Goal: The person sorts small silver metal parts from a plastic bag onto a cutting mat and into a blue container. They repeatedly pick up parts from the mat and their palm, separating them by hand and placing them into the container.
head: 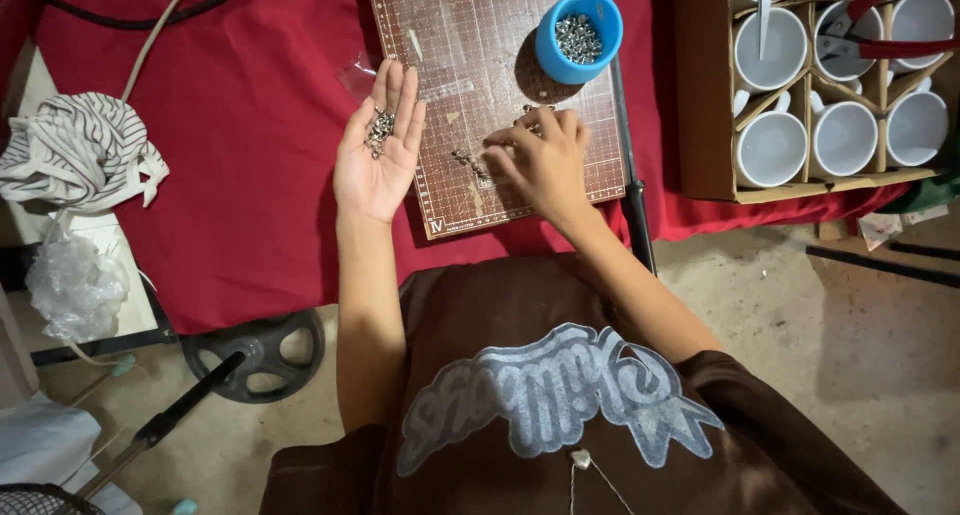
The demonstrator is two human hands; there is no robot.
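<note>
On the brown cutting mat (480,65) that is lying over the red cloth (250,145), I am watching both hands working. The left hand (378,150) is lying palm up at the mat's left edge, fingers spread flat and together, cradling a small heap of silver screws (380,130) in the hollow near the fingers. The right hand (540,155) is resting palm down on the mat, its fingers curled, the tips pressing toward a few loose screws on the mat (470,163); whether it is pinching one I cannot tell. A blue cup (578,37) holding more of the same silver pieces is standing on the mat's upper right corner, well apart from the left hand and near the right one. To the right, a cardboard box (700,95) with dividers is holding white mugs (772,147). A striped cloth (75,150) is lying bunched at the far left.
</note>
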